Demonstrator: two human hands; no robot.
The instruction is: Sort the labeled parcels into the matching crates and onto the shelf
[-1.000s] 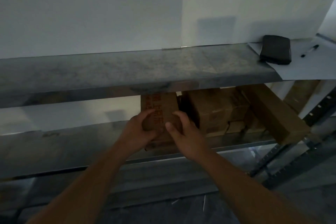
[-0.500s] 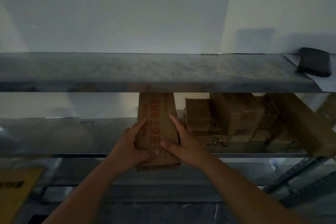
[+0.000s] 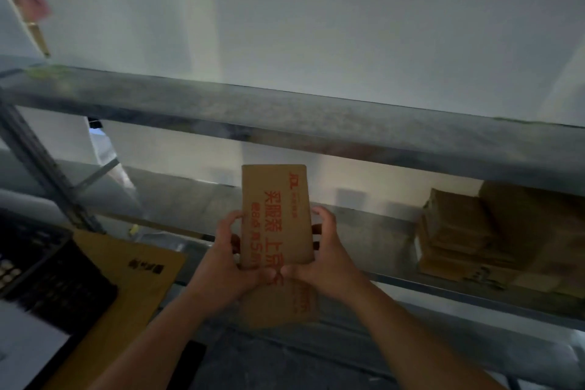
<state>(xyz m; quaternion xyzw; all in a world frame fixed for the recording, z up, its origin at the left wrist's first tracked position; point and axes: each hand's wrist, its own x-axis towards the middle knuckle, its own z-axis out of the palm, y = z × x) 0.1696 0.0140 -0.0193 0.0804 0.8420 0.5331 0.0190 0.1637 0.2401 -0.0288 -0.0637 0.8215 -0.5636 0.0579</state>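
Left hand: my left hand (image 3: 226,263) grips the near left edge of the parcel (image 3: 276,215), fingers curled round its side, thumb across the printed face.
Right hand: my right hand (image 3: 319,258) clamps the opposite edge the same way, thumb meeting the left one near the parcel's lower middle.
Parcel, place: held in the air in front of the middle shelf (image 3: 364,231), touching no board, below the upper shelf (image 3: 285,117).
Parcel, axis: long axis runs away from me, near end in my palms, far end tipped up toward the wall; the face with red print looks at me (characters lying sideways, so I read it turned).
Step in hand: I judge I am checking the label, parcel carried between places.
Next move: it calls for matching that label to a destination, then swinging the box either left and down toward the dark crate (image 3: 47,269) or back onto a board.
Around: stacked cartons (image 3: 459,231) sit well apart on the right of the middle shelf; a yellow sheet (image 3: 126,279) lies just beside the crate.
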